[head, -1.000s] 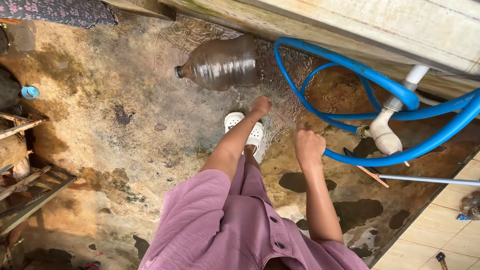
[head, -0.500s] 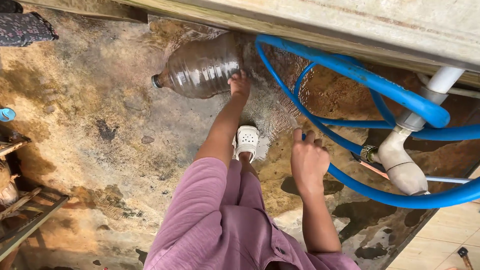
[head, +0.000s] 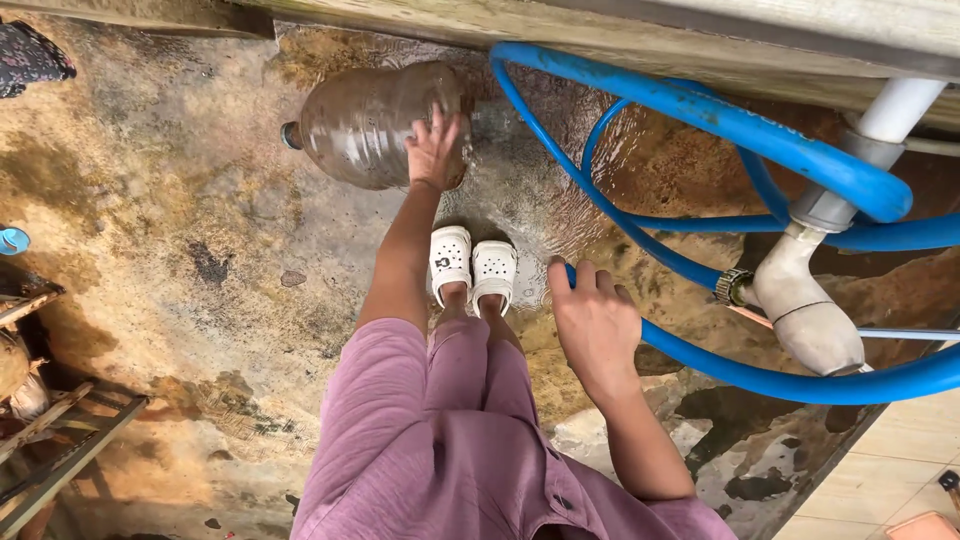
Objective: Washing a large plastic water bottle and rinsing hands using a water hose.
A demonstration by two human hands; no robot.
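Water jug [head: 370, 125], big, brownish and see-through, lies on its side on the wet concrete floor [head: 200, 260] near the wall's foot, long axis running left-right, neck pointing left. Left hand [head: 434, 150] presses flat on its base end, fingers spread. Right hand [head: 595, 325] hangs loose, half-curled, empty, just beside the blue hose [head: 700, 100].

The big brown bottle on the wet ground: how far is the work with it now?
Done: the left hand has reached the large brown plastic bottle and lies flat on its side. In hand: the bottle lies on its side on the wet concrete ground. The right hand hangs free near the blue hose. Left: the bottle is not yet lifted.
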